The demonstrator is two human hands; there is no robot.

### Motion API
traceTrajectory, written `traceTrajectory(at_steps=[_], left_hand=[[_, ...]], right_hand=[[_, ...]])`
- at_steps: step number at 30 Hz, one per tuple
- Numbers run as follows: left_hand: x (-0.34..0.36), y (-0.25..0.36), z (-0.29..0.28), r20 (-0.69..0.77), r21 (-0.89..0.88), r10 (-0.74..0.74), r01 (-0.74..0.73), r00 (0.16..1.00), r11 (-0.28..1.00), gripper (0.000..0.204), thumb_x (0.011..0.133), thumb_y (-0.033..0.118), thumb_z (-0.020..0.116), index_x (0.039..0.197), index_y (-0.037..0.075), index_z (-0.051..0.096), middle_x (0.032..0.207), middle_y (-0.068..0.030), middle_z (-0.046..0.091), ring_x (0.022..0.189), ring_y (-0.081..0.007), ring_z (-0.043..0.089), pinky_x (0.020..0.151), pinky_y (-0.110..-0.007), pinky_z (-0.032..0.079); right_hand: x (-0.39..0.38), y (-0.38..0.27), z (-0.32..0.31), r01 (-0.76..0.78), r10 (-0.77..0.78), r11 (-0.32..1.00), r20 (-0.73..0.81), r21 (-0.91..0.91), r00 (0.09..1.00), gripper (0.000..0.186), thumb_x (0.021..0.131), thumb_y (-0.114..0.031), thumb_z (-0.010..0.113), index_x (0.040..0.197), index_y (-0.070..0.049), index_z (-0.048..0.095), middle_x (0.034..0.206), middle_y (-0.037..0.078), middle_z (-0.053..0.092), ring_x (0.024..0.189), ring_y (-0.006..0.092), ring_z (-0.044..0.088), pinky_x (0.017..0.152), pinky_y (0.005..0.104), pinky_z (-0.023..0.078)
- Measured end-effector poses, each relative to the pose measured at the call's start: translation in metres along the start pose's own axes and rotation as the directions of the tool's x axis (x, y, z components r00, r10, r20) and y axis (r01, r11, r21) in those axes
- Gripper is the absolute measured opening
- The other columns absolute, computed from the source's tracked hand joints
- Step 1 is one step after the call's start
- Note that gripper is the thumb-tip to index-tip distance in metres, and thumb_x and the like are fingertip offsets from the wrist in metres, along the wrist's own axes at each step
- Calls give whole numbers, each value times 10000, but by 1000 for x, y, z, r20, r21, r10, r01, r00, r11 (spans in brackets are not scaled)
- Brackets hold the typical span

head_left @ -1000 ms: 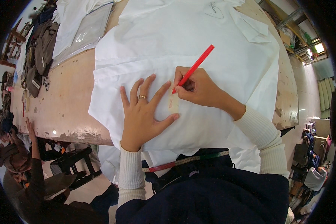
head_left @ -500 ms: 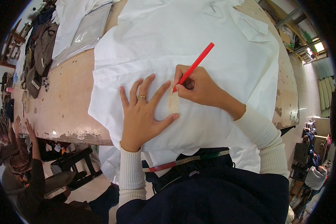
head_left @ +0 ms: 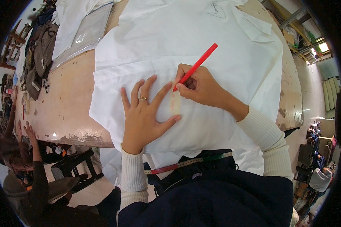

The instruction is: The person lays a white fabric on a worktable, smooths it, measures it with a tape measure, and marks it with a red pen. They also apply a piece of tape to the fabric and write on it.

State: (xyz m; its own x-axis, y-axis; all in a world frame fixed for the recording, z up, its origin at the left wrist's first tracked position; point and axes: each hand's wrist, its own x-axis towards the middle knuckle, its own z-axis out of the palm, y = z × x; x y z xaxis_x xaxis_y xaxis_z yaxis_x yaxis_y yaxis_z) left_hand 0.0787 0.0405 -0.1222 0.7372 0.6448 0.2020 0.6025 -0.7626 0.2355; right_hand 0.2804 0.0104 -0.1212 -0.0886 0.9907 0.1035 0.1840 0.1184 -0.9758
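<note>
A white garment (head_left: pixel 231 72) lies spread over the table in front of me. On it is a small strip of cream tape (head_left: pixel 175 107) with red handwriting. My right hand (head_left: pixel 201 85) is closed round a red pen (head_left: pixel 197 64), whose tip touches the upper end of the tape. Fingers spread, my left hand (head_left: pixel 144 115) lies flat on the cloth just left of the tape. Its index fingertip and thumb tip are at the tape's upper and lower ends. A ring is on one of its fingers.
Beyond the garment's left edge shows the wooden table (head_left: pixel 72 102), its front edge worn. Dark clothes (head_left: pixel 43 45) and a clear plastic bag (head_left: pixel 93 28) lie at the far left. Co-workers sit at the lower left, one co-worker's hand (head_left: pixel 29 132) at the table edge. A black stool (head_left: pixel 77 166) stands below.
The pen tip has shifted slightly left and up on the tape. My left hand has stayed nearly in place. At the left, a co-worker's arm now reaches farther up along the table.
</note>
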Motion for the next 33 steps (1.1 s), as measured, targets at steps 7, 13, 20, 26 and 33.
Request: traceTrajectory(at_steps=[7,13,20,26,33], left_hand=[[0,0,0,6,4,-3,3,1000,1000,727,711,644,599,1314,247,508,1414,-103,359,1329,-335,268,1065,-622,62],[0,2,-2,-19,-52,-6,5,1000,999,672,714,578,636,1302,275,522,1386,-95,397,1301,-330,305,1062,-617,46],[0,1,-1,-14,-50,-8,8,1000,999,673,715,578,634,1306,278,518,1385,-94,396,1301,-329,305,1057,-623,51],[0,1,-1,-4,-28,-8,8,1000,1000,683,719,606,612,1307,272,516,1395,-95,384,1308,-332,295,1060,-622,51],[0,1,0,-14,-38,-7,6,1000,999,664,719,584,628,1300,280,524,1387,-94,397,1302,-331,306,1064,-614,46]], right_hand=[[0,1,-1,-2,3,1000,11,-21,1000,51,830,-9,555,820,-9,504,718,9,535,613,26,494,541,181,410],[0,5,-3,1,0,1000,14,-29,1000,52,835,-6,546,819,-8,496,732,14,543,613,32,509,548,181,426],[1,5,-2,-8,8,1000,7,-23,1000,57,837,-8,547,818,-8,493,735,18,540,620,30,509,555,177,441],[1,4,-1,-1,1,1000,-19,17,1000,57,839,0,544,818,-8,491,742,19,537,621,31,509,558,179,450],[1,4,0,-11,12,1000,-40,19,999,55,836,-2,541,819,-7,490,739,17,537,620,29,509,559,179,454]])
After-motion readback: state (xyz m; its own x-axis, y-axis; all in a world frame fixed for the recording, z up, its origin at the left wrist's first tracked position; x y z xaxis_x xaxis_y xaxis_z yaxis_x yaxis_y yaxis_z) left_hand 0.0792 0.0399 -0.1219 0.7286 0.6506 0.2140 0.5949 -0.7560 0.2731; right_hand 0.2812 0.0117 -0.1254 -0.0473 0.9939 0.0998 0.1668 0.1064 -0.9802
